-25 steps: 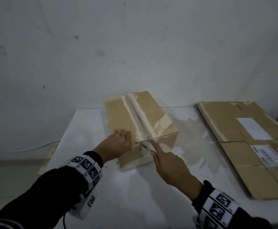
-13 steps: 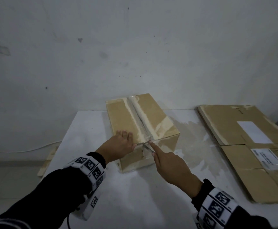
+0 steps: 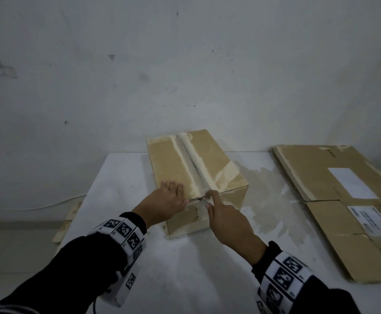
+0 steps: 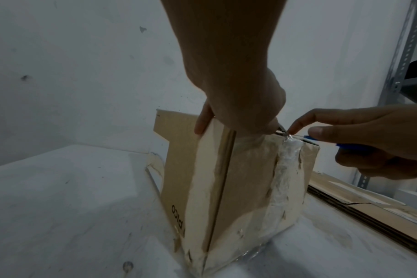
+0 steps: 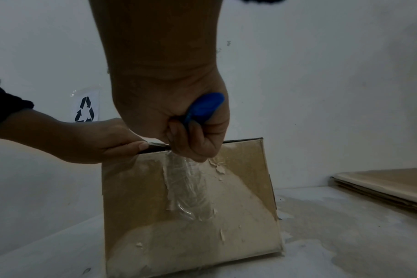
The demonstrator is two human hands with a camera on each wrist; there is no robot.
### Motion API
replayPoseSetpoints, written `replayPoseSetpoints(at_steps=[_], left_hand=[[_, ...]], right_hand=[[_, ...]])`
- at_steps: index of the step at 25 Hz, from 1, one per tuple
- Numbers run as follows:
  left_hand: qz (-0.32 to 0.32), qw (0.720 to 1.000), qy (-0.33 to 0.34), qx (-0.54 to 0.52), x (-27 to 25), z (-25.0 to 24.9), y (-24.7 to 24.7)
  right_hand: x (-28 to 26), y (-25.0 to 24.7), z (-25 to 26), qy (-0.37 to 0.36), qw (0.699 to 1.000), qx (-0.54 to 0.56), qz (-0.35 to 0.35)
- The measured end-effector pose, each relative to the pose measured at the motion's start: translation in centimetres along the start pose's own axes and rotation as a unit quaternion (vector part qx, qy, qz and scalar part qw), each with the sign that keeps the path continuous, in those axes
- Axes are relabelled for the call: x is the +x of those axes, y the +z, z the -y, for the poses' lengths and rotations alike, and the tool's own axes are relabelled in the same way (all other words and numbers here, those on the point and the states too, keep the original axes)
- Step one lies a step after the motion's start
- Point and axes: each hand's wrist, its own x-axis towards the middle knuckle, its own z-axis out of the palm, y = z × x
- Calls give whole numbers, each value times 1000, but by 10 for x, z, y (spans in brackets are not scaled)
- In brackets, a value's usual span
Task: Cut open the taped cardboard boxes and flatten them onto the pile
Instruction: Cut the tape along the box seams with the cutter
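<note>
Both our arms reach forward in black sleeves, each wrist wrapped by a white band printed with black square markers. Our left hand (image 3: 166,203) lies palm down, fingers (image 3: 171,186) extended and slightly spread, the thumb turned inward toward the right hand; seen from the left wrist, the thumb and fingers bracket a top corner edge of a cardboard box (image 3: 196,175). Our right hand (image 3: 228,220) is angled inward, index finger (image 3: 214,197) stretched along the top of a blue-handled cutter (image 5: 202,109), the remaining fingers curled around its handle. The tips of the two hands nearly meet; whether they touch cannot be told.
</note>
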Motion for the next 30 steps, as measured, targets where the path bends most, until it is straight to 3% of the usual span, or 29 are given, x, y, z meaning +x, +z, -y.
replayPoseSetpoints(at_steps=[6,10,16,19,22,25,28,30], left_hand=[[15,1000,-9,-23,-1,0,-2],[61,988,-69,-123,-1,3,-1],[153,970,-134,-133,-3,4,8],[133,974,-115,-144,-2,5,-7],[42,996,-65,-37,-7,1,-24],[26,992,-101,-73,-8,-11,-29],[209,967,-127,-72,11,-20,-48],[273,952,-126,-64,24,-22,-60]], right_hand=[[-8,-1,-5,9,1000,3,4],[3,-3,-3,1,999,25,-22],[-6,-4,-16,15,999,37,0],[2,-7,-12,17,999,40,-15],[5,-11,-10,2,997,78,-29],[-5,-16,-14,11,989,138,-50],[-7,-22,-20,49,981,177,-69],[-3,-25,-25,61,979,185,-59]])
